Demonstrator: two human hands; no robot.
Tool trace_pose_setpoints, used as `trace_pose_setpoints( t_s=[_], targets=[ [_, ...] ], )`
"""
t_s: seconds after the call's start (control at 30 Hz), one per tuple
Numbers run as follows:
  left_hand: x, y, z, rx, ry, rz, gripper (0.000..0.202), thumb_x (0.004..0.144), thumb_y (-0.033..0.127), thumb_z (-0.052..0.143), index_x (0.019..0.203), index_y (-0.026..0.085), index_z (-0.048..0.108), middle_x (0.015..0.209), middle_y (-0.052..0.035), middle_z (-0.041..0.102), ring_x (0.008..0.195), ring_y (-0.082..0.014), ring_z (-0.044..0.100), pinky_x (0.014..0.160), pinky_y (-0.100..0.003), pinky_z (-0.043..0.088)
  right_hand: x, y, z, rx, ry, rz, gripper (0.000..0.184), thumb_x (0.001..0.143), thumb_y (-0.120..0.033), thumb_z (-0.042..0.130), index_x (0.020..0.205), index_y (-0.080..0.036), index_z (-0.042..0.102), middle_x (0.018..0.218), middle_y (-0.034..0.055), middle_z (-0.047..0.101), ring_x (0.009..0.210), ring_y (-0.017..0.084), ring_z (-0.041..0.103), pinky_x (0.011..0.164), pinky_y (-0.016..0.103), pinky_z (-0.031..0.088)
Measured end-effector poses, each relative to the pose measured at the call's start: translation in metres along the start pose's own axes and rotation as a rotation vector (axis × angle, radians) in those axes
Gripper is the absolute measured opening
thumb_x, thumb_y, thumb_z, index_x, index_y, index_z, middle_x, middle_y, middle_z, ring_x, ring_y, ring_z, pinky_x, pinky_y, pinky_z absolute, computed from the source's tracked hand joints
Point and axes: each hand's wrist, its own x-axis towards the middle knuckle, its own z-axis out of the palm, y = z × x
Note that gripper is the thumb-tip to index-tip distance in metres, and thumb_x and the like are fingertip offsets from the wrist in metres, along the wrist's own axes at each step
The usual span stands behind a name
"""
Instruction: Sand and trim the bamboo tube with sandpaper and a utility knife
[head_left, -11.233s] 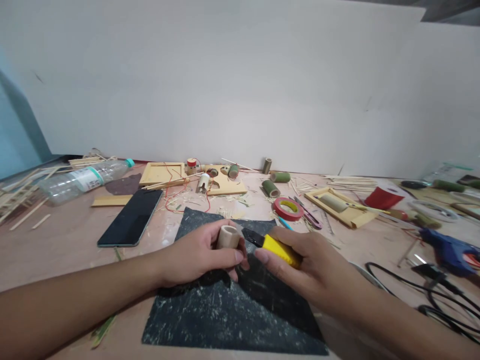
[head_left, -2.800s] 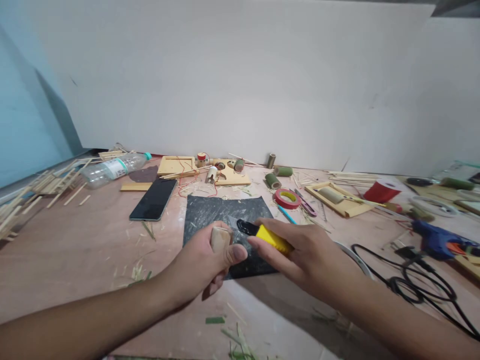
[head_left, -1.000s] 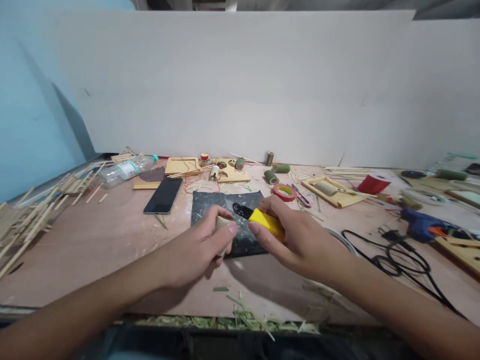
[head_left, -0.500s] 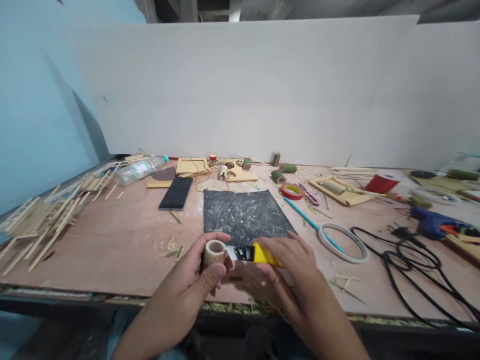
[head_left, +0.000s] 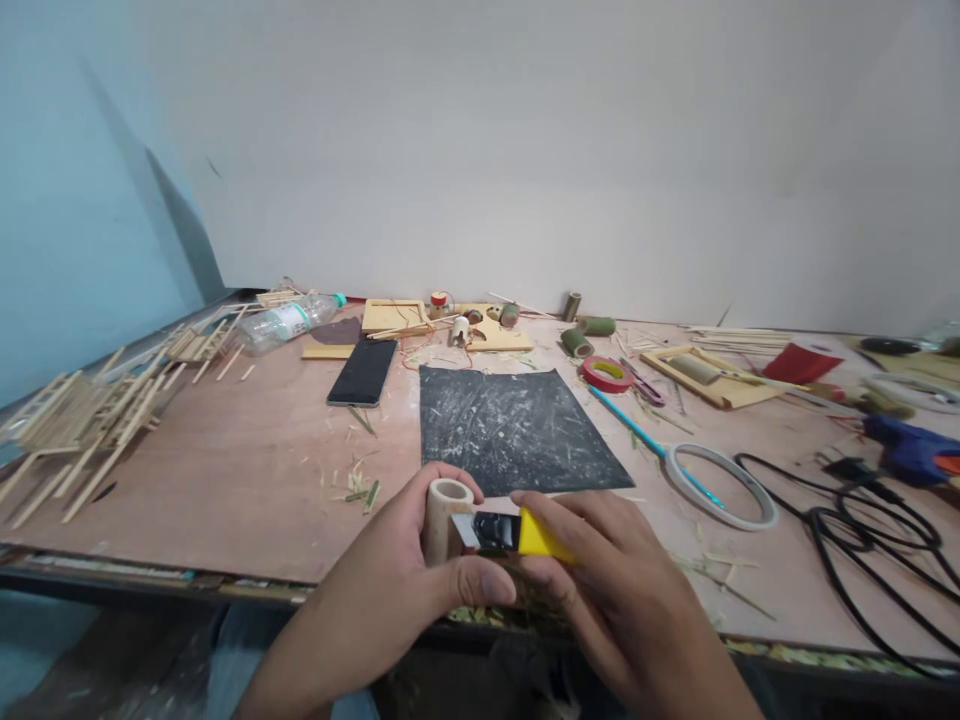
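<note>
My left hand [head_left: 420, 565] is wrapped round a short, pale bamboo tube [head_left: 441, 525], held upright with its hollow end facing up. In my right hand [head_left: 607, 570] is a yellow utility knife [head_left: 541, 538] with a black front part, its handle gripped between thumb and fingers. The bare blade points left and meets the tube's right side near the top; whether it cuts in cannot be made out. Just beyond both hands lies a dark sheet of sandpaper [head_left: 517, 425], dusted with pale powder.
Left stand a stick model [head_left: 97, 420], a plastic bottle [head_left: 289, 322] and a phone [head_left: 363, 373]. To the right are red tape [head_left: 606, 375], a white tape ring [head_left: 724, 487], a blue pencil [head_left: 630, 425], a black cable [head_left: 847, 530] and a blue glue gun [head_left: 907, 445]. Shavings [head_left: 360, 490] litter the table.
The tube now stands taller out of my left hand, whose thumb has stretched right beneath the blade. The knife blade shows more plainly against the tube. My view has tilted down slightly.
</note>
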Motion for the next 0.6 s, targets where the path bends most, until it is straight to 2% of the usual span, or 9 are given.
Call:
trace_pose_setpoints(
  t_s=[0.1,0.2,0.5,0.6],
  targets=[
    [-0.0009,0.0016,0.0020,0.024,-0.004,-0.024,0.049,0.079,0.039,0.085,0.116,0.026,0.055,0.097,0.0038,0.062,0.089,-0.0183,0.055,0.077,-0.026,0.043,-0.0008,0.0002,0.0000,-0.012,-0.032,-0.005,0.039,0.103,-0.031,0.056,0.142,-0.027,0.055,0.110,0.0085,0.068,0.097,0.024,0.064,0.082,0.036,0.054],
    [-0.0009,0.0008,0.0039,0.096,0.028,-0.022,0.048,0.082,0.048,0.082,0.116,0.026,0.056,0.099,0.0029,0.063,0.091,-0.0194,0.056,0.079,-0.027,0.044,-0.0014,-0.0003,-0.0003,0.005,-0.063,-0.002,0.041,0.104,-0.030,0.055,0.145,-0.028,0.053,0.111,0.0084,0.068,0.099,0.024,0.064,0.083,0.035,0.055],
    [0.0019,-0.0019,0.0101,0.318,0.186,0.018,0.042,0.087,0.060,0.072,0.107,0.025,0.058,0.086,0.0040,0.065,0.082,-0.0205,0.059,0.073,-0.028,0.043,-0.0005,-0.0040,-0.0015,-0.021,-0.087,0.014,0.039,0.105,-0.029,0.052,0.144,-0.024,0.054,0.103,0.0077,0.068,0.092,0.023,0.067,0.078,0.033,0.056],
    [0.0019,-0.0030,0.0102,0.421,0.237,0.021,0.047,0.085,0.064,0.072,0.108,0.025,0.060,0.087,0.0023,0.066,0.082,-0.0226,0.060,0.072,-0.029,0.042,-0.0024,-0.0050,-0.0012,-0.048,-0.088,0.011,0.039,0.106,-0.029,0.049,0.144,-0.022,0.054,0.099,0.0074,0.068,0.088,0.022,0.067,0.074,0.033,0.055]
  ],
)
